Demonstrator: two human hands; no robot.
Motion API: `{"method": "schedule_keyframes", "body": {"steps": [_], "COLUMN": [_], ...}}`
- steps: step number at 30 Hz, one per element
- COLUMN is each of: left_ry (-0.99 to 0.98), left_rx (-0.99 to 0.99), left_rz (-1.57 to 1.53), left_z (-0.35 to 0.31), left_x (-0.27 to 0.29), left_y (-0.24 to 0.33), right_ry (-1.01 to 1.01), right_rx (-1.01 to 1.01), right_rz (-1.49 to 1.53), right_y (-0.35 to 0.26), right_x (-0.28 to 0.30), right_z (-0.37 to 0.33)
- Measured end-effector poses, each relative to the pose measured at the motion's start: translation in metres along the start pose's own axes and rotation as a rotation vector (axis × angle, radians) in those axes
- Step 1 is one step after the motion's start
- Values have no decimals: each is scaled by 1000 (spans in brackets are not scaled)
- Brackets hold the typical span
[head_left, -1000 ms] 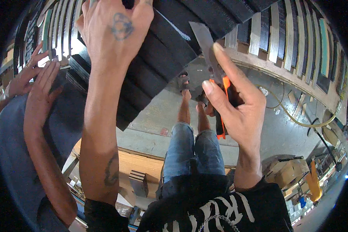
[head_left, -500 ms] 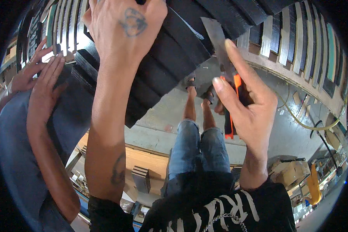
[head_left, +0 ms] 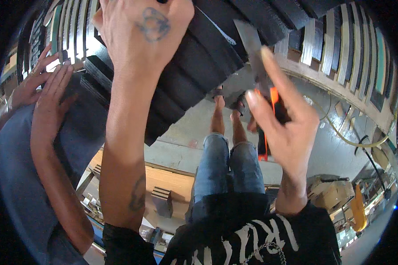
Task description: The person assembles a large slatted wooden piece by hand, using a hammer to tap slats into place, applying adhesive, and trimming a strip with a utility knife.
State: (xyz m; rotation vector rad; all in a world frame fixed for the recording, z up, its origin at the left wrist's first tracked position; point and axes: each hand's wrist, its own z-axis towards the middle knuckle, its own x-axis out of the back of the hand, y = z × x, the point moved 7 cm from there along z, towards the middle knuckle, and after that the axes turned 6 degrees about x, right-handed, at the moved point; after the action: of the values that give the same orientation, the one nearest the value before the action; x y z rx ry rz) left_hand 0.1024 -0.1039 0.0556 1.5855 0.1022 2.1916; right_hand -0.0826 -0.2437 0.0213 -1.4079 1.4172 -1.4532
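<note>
My right hand (head_left: pixel 287 119) is closed around the black-and-orange handle of a putty knife (head_left: pixel 250 42), index finger laid along its flat grey blade. The blade points away from me, its tip near the edge of the overlapping black strips (head_left: pixel 203 62). A thin white smear (head_left: pixel 219 27) runs along one strip, left of the blade tip. My left hand (head_left: pixel 148 26) is back-up over the same strips at the top edge. Its fingers are cut off by the frame, so what they hold or touch is hidden.
At left, a co-worker's hands (head_left: pixel 51 84) rest by the far ends of light and dark slats. More slats lie on a wooden-edged table (head_left: pixel 323 77) at right. Below are a yellow hose (head_left: pixel 353 143), a cardboard box (head_left: pixel 334 194) and stacked boards (head_left: pixel 162 201).
The putty knife and my right hand have shifted slightly right, with some blur on the blade and fingers. My left hand has moved slightly right; the black strips look much the same.
</note>
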Motion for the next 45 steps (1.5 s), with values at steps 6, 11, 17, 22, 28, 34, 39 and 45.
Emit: {"method": "schedule_keyframes", "body": {"steps": [6,11,17,22,28,34,39,45], "left_ry": [12,6,31,-88,-1,13,-23,-2], "left_rx": [-29,0,-53,50,7,-33,-47,-62], "left_rz": [34,60,2,76,18,-24,-62,49], "left_z": [-1,-5,-4,2,-5,3,-9,-6], "left_x": [-5,-2,-4,-2,-7,0,8,-7], "left_y": [0,0,-2,4,-4,-11,19,2], "right_ry": [5,-38,11,-11,-22,9,27,29], "right_rx": [4,-26,103,54,73,159,58,116], "right_rz": [-21,-6,-58,-35,-30,-84,-24,-49], "right_y": [4,10,5,8,9,6,5,14], "right_x": [1,1,-2,1,3,-3,-1,0], "right_z": [-6,-13,-1,-5,-22,-12,-8,-21]}}
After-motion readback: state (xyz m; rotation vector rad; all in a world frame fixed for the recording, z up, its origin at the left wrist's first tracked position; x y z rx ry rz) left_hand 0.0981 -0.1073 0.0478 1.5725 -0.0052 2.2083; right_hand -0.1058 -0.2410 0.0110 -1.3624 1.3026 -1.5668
